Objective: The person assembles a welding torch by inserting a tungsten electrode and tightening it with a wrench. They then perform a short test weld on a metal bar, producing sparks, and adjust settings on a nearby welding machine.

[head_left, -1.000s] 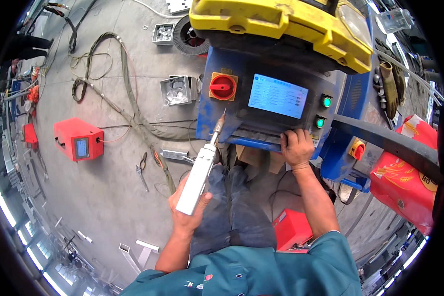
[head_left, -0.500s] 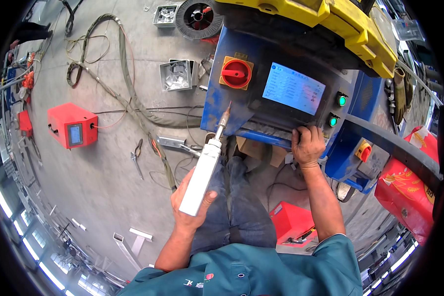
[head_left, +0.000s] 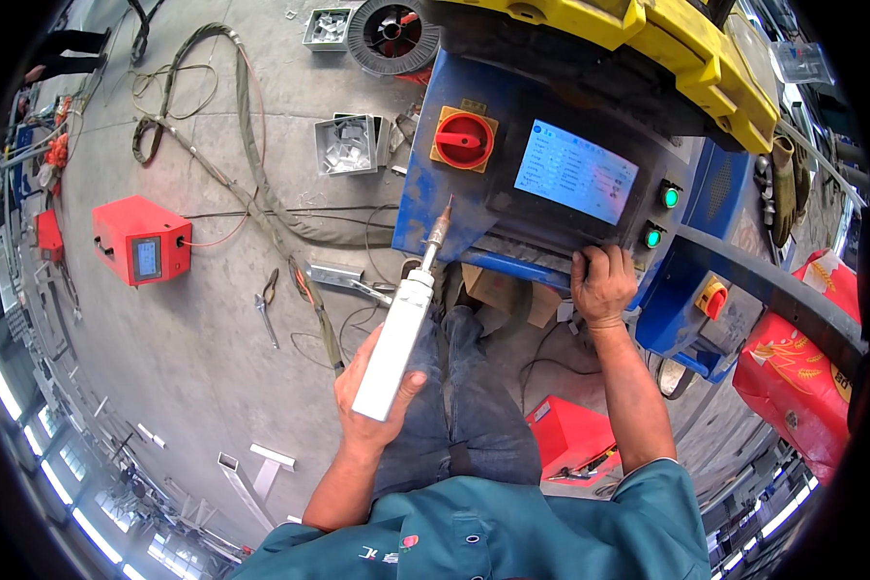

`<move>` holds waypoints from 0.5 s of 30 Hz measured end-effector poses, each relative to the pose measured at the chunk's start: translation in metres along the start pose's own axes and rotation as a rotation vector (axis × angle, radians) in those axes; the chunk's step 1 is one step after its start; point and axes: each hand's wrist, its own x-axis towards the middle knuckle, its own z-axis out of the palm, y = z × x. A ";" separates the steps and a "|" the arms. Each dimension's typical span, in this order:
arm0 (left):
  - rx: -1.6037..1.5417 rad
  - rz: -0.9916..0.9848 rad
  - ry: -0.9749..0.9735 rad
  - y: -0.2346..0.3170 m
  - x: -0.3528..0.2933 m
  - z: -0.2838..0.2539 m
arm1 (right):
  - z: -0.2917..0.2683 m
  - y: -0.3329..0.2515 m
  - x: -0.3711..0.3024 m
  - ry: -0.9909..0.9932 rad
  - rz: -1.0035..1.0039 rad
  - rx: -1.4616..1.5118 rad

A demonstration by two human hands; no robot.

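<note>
My left hand (head_left: 375,382) is wrapped around a welding gun (head_left: 396,343) with a white, square-sided body. Its metal neck and copper-coloured nozzle tip point up and away, toward the blue machine (head_left: 425,217). On the machine's dark sloping front sits a lit touch screen (head_left: 577,172), with a red rotary switch (head_left: 464,141) on a yellow plate to its left. Two green-lit buttons (head_left: 670,197) are at its right. Below the screen, my right hand (head_left: 605,286) lies with curled fingers over the front edge of the panel; its fingertips are partly hidden.
A red wire-feeder box (head_left: 141,240) stands on the floor at left, near thick hoses (head_left: 246,126) and pliers (head_left: 271,286). Bins of metal pieces (head_left: 346,145) and a wire spool (head_left: 392,35) lie beyond. Another red box (head_left: 572,435) is by my legs; a red sack (head_left: 793,387) stands right.
Both hands and the welding gun have stayed almost still. At the far upper left, another person's dark-trousered legs have shifted and show more clearly.
</note>
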 end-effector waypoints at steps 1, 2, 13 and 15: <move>0.005 -0.004 -0.002 0.001 0.000 0.000 | 0.000 0.000 0.000 0.002 -0.001 0.001; 0.009 -0.007 -0.005 0.003 0.001 -0.001 | 0.000 -0.001 0.001 0.005 0.000 0.000; -0.021 0.013 0.036 -0.003 -0.003 0.006 | 0.000 0.001 -0.001 0.006 0.011 -0.012; -0.035 0.020 0.043 -0.005 -0.004 0.007 | -0.001 0.002 0.000 0.005 0.010 -0.011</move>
